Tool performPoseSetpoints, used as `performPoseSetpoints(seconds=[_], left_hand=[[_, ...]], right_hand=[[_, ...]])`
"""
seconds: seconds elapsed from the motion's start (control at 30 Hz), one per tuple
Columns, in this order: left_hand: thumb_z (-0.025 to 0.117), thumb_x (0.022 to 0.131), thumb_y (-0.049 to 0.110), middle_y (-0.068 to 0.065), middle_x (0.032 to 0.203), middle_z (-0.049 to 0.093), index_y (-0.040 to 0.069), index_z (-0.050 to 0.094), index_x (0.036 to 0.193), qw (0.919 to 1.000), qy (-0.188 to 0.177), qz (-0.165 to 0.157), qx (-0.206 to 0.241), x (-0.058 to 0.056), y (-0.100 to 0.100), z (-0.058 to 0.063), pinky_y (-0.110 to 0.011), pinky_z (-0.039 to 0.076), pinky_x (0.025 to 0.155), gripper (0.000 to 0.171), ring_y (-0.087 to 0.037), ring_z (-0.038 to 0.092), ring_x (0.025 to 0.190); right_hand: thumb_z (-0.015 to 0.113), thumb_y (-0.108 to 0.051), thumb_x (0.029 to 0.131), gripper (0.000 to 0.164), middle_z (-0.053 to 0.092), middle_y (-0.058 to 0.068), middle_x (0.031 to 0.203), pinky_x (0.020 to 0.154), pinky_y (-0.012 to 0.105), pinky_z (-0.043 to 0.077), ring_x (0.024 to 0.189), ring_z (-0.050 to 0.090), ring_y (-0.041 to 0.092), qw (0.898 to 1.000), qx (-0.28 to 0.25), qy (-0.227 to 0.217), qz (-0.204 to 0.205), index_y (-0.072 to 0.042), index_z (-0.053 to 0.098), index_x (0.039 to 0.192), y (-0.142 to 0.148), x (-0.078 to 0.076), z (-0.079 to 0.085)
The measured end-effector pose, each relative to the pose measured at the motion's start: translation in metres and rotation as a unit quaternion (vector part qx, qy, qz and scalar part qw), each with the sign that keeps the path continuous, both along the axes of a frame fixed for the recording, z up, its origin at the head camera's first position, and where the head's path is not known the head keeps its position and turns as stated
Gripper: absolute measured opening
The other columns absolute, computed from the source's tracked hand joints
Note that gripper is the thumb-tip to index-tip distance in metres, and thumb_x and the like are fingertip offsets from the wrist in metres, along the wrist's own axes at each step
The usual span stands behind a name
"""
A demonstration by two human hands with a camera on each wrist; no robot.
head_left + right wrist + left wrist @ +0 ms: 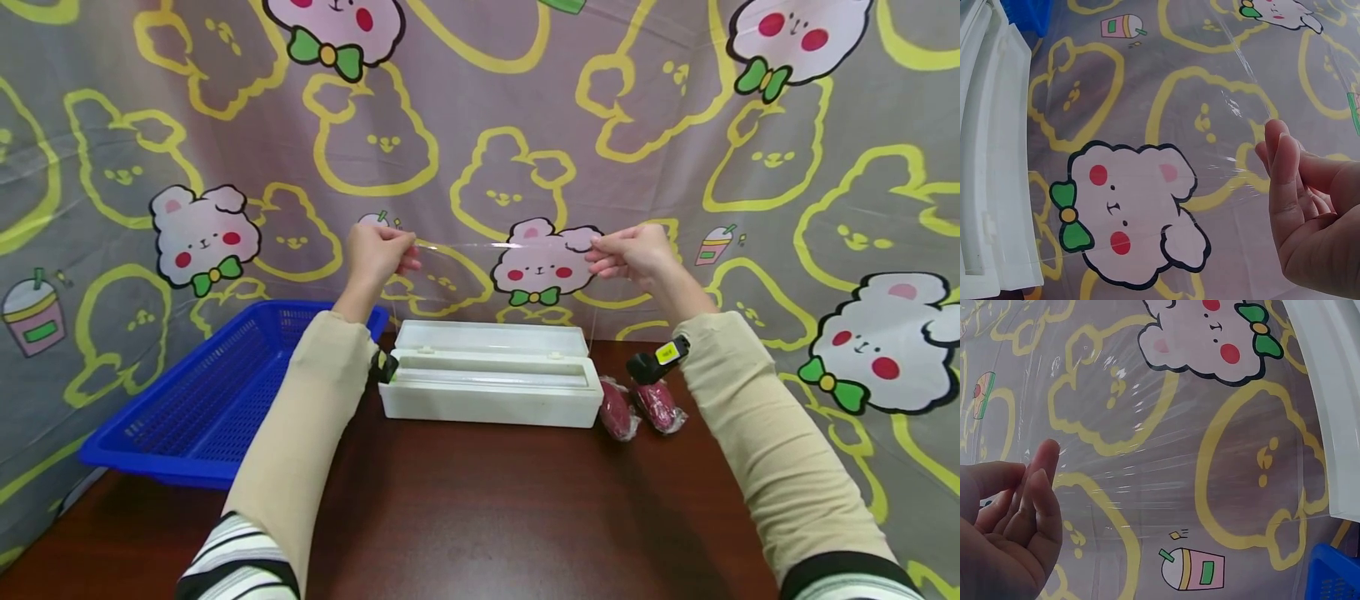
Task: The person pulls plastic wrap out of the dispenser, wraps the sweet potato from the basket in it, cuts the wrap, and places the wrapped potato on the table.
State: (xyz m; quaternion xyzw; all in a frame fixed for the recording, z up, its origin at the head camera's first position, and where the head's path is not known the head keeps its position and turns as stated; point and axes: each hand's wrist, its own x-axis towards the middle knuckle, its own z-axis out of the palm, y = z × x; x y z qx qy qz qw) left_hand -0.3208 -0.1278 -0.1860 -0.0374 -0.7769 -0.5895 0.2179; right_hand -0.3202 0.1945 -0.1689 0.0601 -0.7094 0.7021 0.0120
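A sheet of clear plastic wrap (1129, 444) stretches upright between both raised hands, its top edge a shiny line in the head view. My left hand (378, 252) pinches its upper left corner between thumb and fingers. At the upper right corner, my right hand (637, 254) pinches it the same way. Below the hands stands a white cling wrap dispenser box (487, 406), its lid (491, 337) tipped back. A roll of wrap (487, 378) lies inside the box. Creases in the film fan out from the fingers in the left wrist view.
A blue plastic basket (202, 454) stands left of the box, partly behind the left forearm. Two dark red, plastic-wrapped items (618, 408) lie at the box's right end. The brown table (480, 517) meets a patterned curtain (525, 108) at the back.
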Motion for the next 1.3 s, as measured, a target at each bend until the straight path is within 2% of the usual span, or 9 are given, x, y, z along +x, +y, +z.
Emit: performPoseSetpoints(seconds=[0.2,0.43,0.8,1.1,1.3], left_hand=[[0.062,0.084,0.012,-0.006,0.061,0.062,-0.009,0.066,0.092,0.9998,0.001,0.006,0.017,0.002,0.002,0.003,-0.022,0.049,0.047,0.022,-0.011,0.06,0.046],[0.061,0.082,0.01,-0.005,0.061,0.062,-0.009,0.067,0.089,0.9991,0.024,0.021,0.029,0.001,0.005,0.006,-0.02,0.048,0.046,0.021,-0.008,0.059,0.044],[0.06,0.083,0.009,-0.003,0.063,0.062,-0.008,0.066,0.093,0.9985,0.033,0.021,0.04,-0.002,0.006,0.011,-0.02,0.048,0.047,0.021,-0.008,0.059,0.046],[0.06,0.082,0.011,-0.003,0.064,0.063,-0.007,0.067,0.092,0.9978,0.045,0.025,0.041,0.004,0.006,0.016,-0.018,0.047,0.046,0.021,-0.008,0.059,0.046],[0.061,0.082,0.009,-0.002,0.062,0.062,-0.007,0.067,0.092,0.9968,0.057,0.015,0.055,0.009,0.006,0.018,-0.018,0.047,0.045,0.02,-0.008,0.059,0.045]], right_hand=[[0.062,-0.008,0.083,0.02,0.064,0.009,0.061,0.046,0.024,0.049,0.048,0.061,0.016,1.0,-0.013,0.0,-0.006,-0.003,0.067,0.064,-0.001,0.001,0.004],[0.063,-0.009,0.082,0.019,0.064,0.01,0.061,0.045,0.024,0.049,0.048,0.061,0.016,0.999,-0.024,0.023,-0.019,-0.004,0.067,0.064,-0.002,0.002,0.007],[0.064,-0.009,0.081,0.017,0.064,0.011,0.061,0.046,0.026,0.05,0.047,0.061,0.017,0.998,-0.038,0.038,-0.028,-0.003,0.067,0.066,-0.002,0.004,0.012],[0.068,-0.012,0.078,0.014,0.064,0.01,0.061,0.046,0.027,0.05,0.047,0.062,0.018,0.997,-0.039,0.046,-0.046,-0.004,0.067,0.066,-0.003,0.008,0.016],[0.069,-0.012,0.076,0.012,0.065,0.011,0.062,0.044,0.026,0.049,0.047,0.061,0.018,0.997,-0.053,0.042,-0.042,-0.003,0.068,0.068,-0.003,0.01,0.019]])
